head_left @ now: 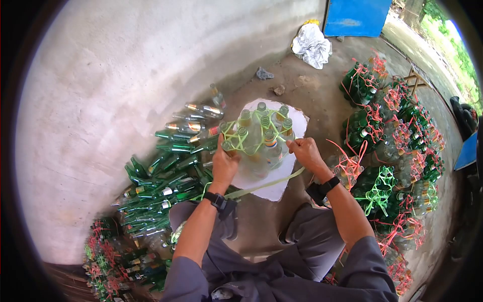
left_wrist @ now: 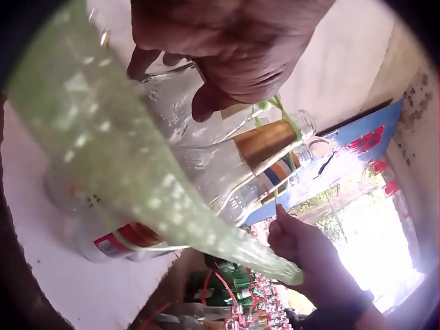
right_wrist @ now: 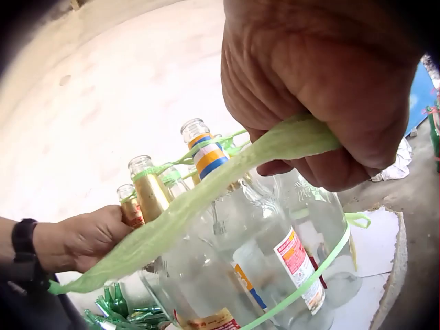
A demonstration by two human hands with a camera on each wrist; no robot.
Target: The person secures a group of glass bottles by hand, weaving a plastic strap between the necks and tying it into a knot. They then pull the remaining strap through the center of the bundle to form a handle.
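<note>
Clear glass bottles [head_left: 271,151] stand upright in a bundle on a white board [head_left: 297,121], with green strap [head_left: 254,149] laced around their necks and another band low around them [right_wrist: 299,292]. My left hand [head_left: 225,165] grips a bottle at the bundle's left side, its fingers partly hidden; the left wrist view shows this hand [left_wrist: 230,51] against clear glass. At the right side, my right hand [head_left: 306,153] pinches green strap in its curled fingers. A wide loose length of strap [right_wrist: 185,206] hangs from this fist [right_wrist: 320,89] across the front of the bottles.
Green and clear bottles [head_left: 171,186] lie piled on the left beside the wall [head_left: 110,90]. Bundles tied with red and green strap [head_left: 382,186] stand along the right. Behind the board are small stones [head_left: 279,90], a white sack [head_left: 312,45] and a blue panel [head_left: 357,17].
</note>
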